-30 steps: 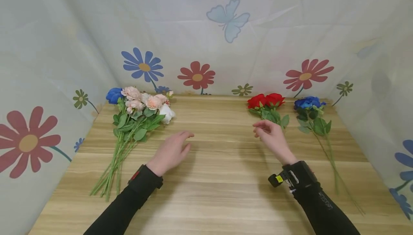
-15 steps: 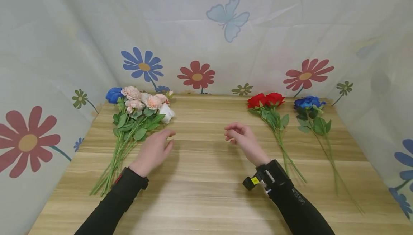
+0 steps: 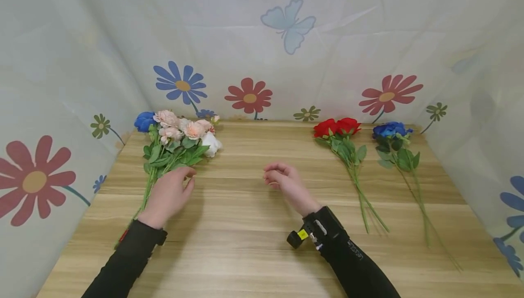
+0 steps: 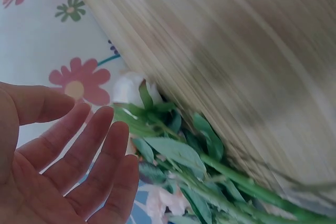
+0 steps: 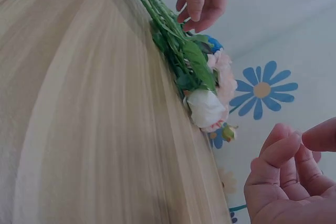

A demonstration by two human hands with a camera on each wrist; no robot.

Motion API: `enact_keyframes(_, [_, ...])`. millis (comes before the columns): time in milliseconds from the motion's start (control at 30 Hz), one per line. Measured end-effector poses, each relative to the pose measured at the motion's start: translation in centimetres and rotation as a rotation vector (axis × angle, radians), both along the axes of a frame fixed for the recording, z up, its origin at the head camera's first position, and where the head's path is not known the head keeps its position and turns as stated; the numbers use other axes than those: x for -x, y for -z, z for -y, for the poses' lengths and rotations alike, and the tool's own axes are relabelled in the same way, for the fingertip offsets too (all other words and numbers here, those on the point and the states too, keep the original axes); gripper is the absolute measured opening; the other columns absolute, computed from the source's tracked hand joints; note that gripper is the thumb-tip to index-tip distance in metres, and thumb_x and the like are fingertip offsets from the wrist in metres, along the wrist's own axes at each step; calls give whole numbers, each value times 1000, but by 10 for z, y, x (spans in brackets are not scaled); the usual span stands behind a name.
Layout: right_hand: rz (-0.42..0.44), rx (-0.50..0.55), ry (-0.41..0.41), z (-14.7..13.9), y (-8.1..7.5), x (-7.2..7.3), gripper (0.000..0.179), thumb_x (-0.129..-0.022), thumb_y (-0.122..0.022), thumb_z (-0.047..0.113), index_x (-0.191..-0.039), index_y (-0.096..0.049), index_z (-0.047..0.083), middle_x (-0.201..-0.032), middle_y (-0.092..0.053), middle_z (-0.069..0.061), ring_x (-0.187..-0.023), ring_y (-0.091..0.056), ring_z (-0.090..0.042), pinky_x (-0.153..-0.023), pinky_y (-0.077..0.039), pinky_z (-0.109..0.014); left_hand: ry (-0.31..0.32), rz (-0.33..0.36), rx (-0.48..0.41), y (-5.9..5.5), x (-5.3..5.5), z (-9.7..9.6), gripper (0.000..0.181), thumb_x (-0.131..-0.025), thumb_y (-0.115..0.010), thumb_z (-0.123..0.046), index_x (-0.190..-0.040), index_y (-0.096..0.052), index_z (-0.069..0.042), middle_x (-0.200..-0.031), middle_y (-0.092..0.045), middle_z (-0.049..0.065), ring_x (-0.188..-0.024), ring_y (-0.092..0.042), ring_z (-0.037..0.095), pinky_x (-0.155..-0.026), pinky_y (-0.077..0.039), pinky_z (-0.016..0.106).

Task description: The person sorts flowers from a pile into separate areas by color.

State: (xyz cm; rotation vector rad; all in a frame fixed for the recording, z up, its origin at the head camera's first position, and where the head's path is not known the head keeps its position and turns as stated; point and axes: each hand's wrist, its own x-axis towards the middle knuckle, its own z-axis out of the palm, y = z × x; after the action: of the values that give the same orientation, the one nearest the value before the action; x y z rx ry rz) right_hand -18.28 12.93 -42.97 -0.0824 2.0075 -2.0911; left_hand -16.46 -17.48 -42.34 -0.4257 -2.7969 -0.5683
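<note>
My left hand (image 3: 168,197) hovers over the green stems of a flower bunch at the left, its fingers loosely bent with nothing in them. That bunch has pale pink flowers (image 3: 194,129), a blue flower (image 3: 144,121) and a white rose (image 3: 211,144). In the left wrist view the white rose (image 4: 128,90) lies just beyond the fingertips. Above the middle of the table is my right hand (image 3: 289,186), holding nothing. In the right wrist view its fingers (image 5: 281,150) curl loosely, with the thumb close to the index fingertip.
Two red roses (image 3: 348,125) with crossed stems lie right of centre on the wooden table (image 3: 245,243). Blue flowers (image 3: 390,129) lie farther right, their long stems toward the front. A printed curtain (image 3: 229,38) encloses the back and sides.
Both hands have moved left. The left hand has come over the stems of the left bunch; the right hand has left the red roses' side for the middle. The flowers have stayed put.
</note>
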Motion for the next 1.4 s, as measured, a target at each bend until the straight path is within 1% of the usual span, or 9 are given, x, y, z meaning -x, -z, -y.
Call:
enact_keyframes(167, [-21, -6, 3, 14, 3, -2, 27, -91, -54, 5, -113, -55, -11, -93, -63, -14, -89, -59, -30, -81, -47, -42, -34, -16, -16, -2, -2, 17, 20, -91, -58, -10, -107, -65, 0, -98, -66, 17, -87, -62, 33, -72, -49, 48])
enact_keyframes(367, [-53, -41, -24, 28, 2, -3, 25, -92, -54, 5, -111, -57, -11, -86, -63, -6, -81, -60, -21, -77, -49, -40, -97, -14, -13, -7, -5, 38, 20, -89, -57, -6, -107, -64, 2, -95, -65, 19, -80, -60, 34, -65, -47, 46])
enact_keyframes(467, [-61, -53, -39, 34, 1, -4, 23, -92, -54, 5, -110, -58, -9, -86, -63, -7, -80, -60, -19, -79, -49, -43, -130, -9, -1, -10, -4, 47, 22, -88, -59, -7, -108, -63, 3, -95, -64, 21, -77, -60, 34, -62, -47, 46])
enact_keyframes(667, [-60, -62, -81, 42, 1, -5, 23, -92, -54, 3, -112, -57, -9, -88, -63, -8, -86, -61, -29, -83, -48, -49, -178, -21, 55, -9, -3, 62, 22, -86, -64, -9, -104, -64, 4, -91, -64, 22, -64, -58, 31, -54, -47, 45])
enact_keyframes(833, [-64, -69, -124, 44, -8, -11, 21, -91, -52, 0, -110, -57, -9, -86, -62, -4, -88, -60, -35, -73, -50, -33, -185, 6, 93, -4, -3, 67, 24, -85, -66, -12, -102, -64, 5, -87, -63, 22, -62, -57, 31, -51, -46, 45])
enact_keyframes(933, [-72, -79, -136, 45, -19, -17, 20, -91, -51, -2, -108, -57, -9, -88, -62, -12, -86, -60, -34, -70, -49, -28, -190, 29, 98, -2, -2, 68, 27, -84, -68, -13, -103, -63, 5, -87, -63, 24, -61, -57, 33, -49, -46, 46])
enact_keyframes(1067, [-83, -81, -141, 44, -26, -22, 21, -90, -50, -2, -109, -56, -10, -96, -60, -27, -83, -60, -28, -77, -51, -40, -202, 51, 101, 2, -2, 70, 25, -85, -67, -13, -101, -64, 5, -89, -63, 24, -64, -59, 35, -51, -47, 48])
enact_keyframes(1167, [-80, -74, -146, 44, -23, -21, 22, -90, -50, -1, -110, -56, -11, -100, -59, -31, -82, -61, -27, -82, -49, -51, -209, 78, 109, 5, -1, 72, 22, -85, -66, -12, -99, -65, 5, -90, -62, 23, -64, -58, 35, -52, -47, 49])
enact_keyframes(1400, [-87, -69, -140, 46, 1, -10, 23, -90, -52, 1, -109, -57, -10, -96, -62, -26, -76, -60, -15, -76, -50, -42, -220, 117, 135, 8, 3, 75, 12, -83, -64, -8, -88, -68, 1, -84, -59, 19, -63, -56, 34, -51, -46, 49])
